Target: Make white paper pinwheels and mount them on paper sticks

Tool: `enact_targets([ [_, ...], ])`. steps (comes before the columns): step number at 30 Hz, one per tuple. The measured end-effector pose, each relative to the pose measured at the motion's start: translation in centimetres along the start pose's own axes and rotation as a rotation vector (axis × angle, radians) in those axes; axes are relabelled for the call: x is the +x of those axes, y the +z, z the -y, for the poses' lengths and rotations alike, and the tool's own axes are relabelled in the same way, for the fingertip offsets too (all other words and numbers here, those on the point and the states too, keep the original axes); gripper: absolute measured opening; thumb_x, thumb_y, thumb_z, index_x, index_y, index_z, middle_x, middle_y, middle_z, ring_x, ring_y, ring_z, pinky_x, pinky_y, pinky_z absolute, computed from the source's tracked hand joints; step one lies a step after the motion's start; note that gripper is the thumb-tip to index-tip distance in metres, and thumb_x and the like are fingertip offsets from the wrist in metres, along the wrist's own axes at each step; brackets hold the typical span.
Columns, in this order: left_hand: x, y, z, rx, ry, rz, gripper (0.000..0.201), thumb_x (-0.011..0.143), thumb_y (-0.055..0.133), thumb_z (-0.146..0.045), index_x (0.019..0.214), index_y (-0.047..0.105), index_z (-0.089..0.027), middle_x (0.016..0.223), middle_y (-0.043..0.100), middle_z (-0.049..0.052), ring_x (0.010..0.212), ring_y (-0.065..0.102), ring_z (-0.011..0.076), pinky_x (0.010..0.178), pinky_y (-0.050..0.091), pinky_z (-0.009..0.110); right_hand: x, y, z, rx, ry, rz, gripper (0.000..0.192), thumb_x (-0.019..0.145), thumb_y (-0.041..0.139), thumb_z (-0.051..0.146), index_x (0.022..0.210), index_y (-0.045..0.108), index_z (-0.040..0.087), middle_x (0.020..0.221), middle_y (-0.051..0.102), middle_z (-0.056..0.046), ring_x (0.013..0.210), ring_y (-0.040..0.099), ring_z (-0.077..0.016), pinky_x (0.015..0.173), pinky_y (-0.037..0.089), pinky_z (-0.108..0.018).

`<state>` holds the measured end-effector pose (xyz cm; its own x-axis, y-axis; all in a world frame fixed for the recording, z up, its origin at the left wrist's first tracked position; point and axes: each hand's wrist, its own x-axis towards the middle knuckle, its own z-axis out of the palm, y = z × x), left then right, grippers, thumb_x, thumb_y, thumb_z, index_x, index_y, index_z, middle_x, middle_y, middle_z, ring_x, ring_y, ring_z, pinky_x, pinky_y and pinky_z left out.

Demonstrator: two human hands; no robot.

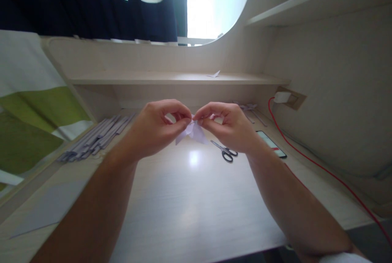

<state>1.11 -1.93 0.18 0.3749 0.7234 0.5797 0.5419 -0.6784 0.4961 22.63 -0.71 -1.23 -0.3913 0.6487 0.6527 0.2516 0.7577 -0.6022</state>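
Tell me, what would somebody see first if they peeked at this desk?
Two hands meet in the middle above the desk: the left hand and right hand pinch a small folded white paper between their fingertips. Behind the right hand lie scissors, and a bundle of paper strips sits at the left.

Both hands raised together at centre, left hand (156, 126), right hand (228, 126), fingertips pinched (nearly touching), forearms converging

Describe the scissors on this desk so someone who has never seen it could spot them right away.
Start at the pale wooden desk and look just under the right hand. The scissors lie flat there, beside a phone. Their dark looped handles and metal blades set them apart.
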Motion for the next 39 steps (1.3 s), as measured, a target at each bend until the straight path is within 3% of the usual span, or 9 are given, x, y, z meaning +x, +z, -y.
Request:
enact_targets([
  [11, -0.01, 0.23, 0.16, -0.035, 0.063, -0.087, 0.002, 0.086, 0.072, -0.020, 0.088, 0.072, -0.021, 0.086, 0.073, -0.001, 0.079, 0.068, 0.0152, 0.072, 0.055, 0.026, 0.15, 0.60, -0.28, 0.096, 0.030, -0.051, 0.014, 0.087, 0.068, 0.010, 0.090, 0.080, 0.016, 0.086, 0.080, -0.004, 0.080, 0.072, -0.0163, 0.072, 0.055, -0.027],
  [39, -0.01, 0.25, 0.10, -0.029, 0.111, -0.103, 0.009, 0.081, 0.073, -0.014, 0.085, 0.072, -0.022, 0.084, 0.073, -0.001, 0.078, 0.066, 0.0156, 0.072, 0.053, 0.030, 0.28, 0.69, -0.59, 0.209, 0.097, -0.057, 0.010, 0.085, 0.071, 0.016, 0.089, 0.081, 0.017, 0.086, 0.079, -0.005, 0.079, 0.072, -0.0179, 0.072, 0.055, -0.030],
])
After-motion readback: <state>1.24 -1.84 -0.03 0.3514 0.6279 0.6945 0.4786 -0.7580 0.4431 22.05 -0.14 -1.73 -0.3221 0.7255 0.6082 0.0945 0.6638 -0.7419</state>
